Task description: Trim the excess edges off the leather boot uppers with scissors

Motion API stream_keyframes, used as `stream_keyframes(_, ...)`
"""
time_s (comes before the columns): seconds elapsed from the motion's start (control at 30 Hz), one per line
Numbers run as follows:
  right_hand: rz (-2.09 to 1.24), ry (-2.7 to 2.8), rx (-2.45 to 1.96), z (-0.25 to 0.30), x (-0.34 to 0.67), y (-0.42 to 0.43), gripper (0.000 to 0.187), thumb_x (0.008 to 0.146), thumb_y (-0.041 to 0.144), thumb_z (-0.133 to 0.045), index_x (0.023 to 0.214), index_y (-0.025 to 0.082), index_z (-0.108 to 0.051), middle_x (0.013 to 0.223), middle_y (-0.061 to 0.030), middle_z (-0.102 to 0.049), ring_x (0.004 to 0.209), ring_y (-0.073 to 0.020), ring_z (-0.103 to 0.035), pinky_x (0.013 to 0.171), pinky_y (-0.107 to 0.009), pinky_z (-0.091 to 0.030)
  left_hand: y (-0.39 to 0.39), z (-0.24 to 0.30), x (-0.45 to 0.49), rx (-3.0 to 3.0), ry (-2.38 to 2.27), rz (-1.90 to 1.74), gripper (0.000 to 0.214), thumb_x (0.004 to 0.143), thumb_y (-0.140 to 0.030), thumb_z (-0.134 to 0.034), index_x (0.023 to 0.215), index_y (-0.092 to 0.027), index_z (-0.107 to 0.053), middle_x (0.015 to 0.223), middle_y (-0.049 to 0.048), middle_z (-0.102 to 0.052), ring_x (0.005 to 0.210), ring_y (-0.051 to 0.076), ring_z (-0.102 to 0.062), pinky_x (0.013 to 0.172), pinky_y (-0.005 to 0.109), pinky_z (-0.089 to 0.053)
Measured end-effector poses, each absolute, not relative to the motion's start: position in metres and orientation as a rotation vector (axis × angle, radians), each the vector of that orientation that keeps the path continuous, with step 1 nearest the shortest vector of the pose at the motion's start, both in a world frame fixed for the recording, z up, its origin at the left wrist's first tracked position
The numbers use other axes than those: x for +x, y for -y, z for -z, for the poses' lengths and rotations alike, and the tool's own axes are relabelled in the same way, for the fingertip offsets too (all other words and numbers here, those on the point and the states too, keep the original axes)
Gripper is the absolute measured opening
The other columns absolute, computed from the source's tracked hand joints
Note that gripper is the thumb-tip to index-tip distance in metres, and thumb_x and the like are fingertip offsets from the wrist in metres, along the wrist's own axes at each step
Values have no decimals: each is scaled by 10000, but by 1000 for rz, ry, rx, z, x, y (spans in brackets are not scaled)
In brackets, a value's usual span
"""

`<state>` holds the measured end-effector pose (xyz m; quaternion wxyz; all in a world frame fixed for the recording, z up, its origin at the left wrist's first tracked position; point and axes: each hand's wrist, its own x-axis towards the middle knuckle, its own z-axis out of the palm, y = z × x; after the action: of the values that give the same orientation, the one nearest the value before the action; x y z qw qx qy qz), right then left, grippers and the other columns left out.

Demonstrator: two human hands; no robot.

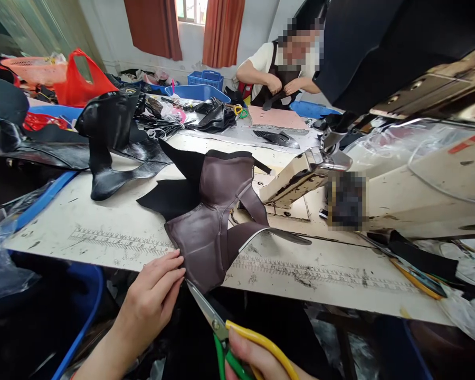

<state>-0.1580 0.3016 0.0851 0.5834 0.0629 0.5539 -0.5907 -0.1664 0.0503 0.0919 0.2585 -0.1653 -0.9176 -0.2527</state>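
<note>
A sewn piece of dark brown leather (200, 237) with black flaps lies across the front edge of the sewing table, beside the arm of a sewing machine (296, 174). My left hand (154, 290) pinches its lower left edge between thumb and fingers. Scissors (216, 319) with one yellow and one green handle are in my right hand (257, 356). Their blades point up and left, with the tips by the leather's lower edge, close to my left fingertips. Whether the tips touch the leather I cannot tell.
Black leather pieces (114, 137) lie on the table's left side. A blue bin (91, 311) stands below left. Yellow-handled snips (419, 277) and scraps lie at right. Across the table, a person (279, 79) handles a dark piece near a pink board (277, 119).
</note>
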Motion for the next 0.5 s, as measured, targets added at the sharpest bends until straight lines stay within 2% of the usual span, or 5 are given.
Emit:
stream_keyframes(0.17,1382,-1252,183,-92,-157,-291,715,863,749,-410,683,103,-657,563,-11,-498,527,-74,-446,507,-187,-287,-48,-87,-167,-445,2455,776,235,832,19,-604,1010,-135,-618,1092,107,-653,1159,221,-586,979,383,-522)
stream_keyframes(0.33,1399,-1242,313,-85,-150,-288,683,807,766,-502,666,113,-642,569,-10,-492,532,-89,-461,503,-193,-329,-44,-86,-168,-446,2459,834,222,834,23,-591,989,-135,-612,1099,112,-651,1158,217,-590,989,377,-521)
stream_keyframes(0.5,1386,-1200,214,-74,-151,-283,755,785,823,-442,653,104,-635,537,-17,-483,498,-93,-449,458,-202,-300,-43,-84,-167,-440,2451,821,226,840,10,-586,997,-151,-614,1109,106,-661,1134,220,-609,963,386,-541)
